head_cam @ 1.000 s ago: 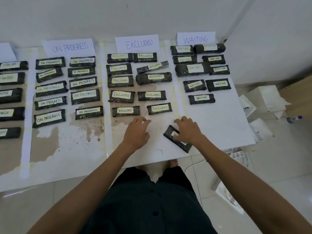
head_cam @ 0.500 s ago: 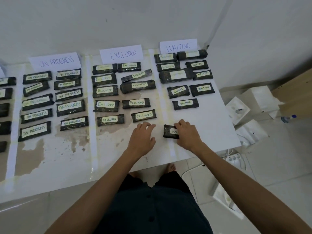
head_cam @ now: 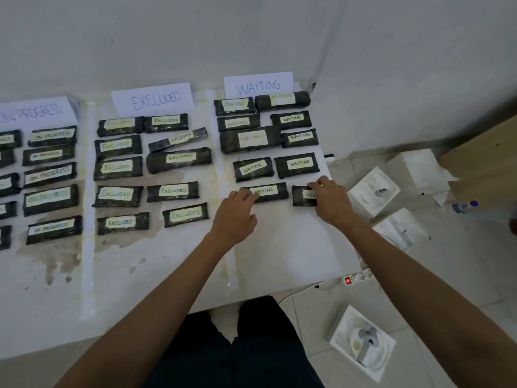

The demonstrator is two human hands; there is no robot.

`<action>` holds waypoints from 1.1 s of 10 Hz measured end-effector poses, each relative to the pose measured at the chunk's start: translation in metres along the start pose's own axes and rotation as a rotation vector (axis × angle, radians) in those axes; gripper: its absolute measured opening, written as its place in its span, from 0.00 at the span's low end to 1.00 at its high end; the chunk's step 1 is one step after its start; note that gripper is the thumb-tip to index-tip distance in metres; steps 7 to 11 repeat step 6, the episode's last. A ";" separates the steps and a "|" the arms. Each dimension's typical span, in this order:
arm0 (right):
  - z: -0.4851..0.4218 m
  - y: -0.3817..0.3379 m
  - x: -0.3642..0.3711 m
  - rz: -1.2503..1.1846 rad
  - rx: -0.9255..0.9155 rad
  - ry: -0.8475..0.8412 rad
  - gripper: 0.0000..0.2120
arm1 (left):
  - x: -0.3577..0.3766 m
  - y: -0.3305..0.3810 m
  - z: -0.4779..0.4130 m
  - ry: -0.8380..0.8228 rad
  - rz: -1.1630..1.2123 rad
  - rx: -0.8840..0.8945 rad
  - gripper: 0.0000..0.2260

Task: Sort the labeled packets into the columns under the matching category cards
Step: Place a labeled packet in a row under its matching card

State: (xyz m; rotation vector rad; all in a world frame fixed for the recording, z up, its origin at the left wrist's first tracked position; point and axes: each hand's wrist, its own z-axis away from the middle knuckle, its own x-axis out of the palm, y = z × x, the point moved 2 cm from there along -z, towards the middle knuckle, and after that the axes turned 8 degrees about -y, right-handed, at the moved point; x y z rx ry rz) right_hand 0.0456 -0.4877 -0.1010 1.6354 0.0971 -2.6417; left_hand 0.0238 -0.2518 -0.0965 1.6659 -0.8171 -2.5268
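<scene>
Right hand: fingers curled over the right end of the WAITING packet, centre-right of the frame, last row under the WAITING card.
Left hand: relaxed, fingertips touching the left end of the neighbouring packet.

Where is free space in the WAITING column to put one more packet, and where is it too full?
Free: the bare table below the bottom WAITING row, down to the near edge; also below the last EXCLUDED packets. Crowded: the upper WAITING packets under the WAITING card, which lie close together.
</scene>
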 end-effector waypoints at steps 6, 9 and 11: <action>-0.044 0.013 0.006 -0.054 -0.155 0.047 0.26 | 0.007 0.009 -0.033 0.018 -0.008 -0.093 0.24; -0.044 0.013 0.006 -0.054 -0.155 0.047 0.26 | 0.007 0.009 -0.033 0.018 -0.008 -0.093 0.24; -0.044 0.013 0.006 -0.054 -0.155 0.047 0.26 | 0.007 0.009 -0.033 0.018 -0.008 -0.093 0.24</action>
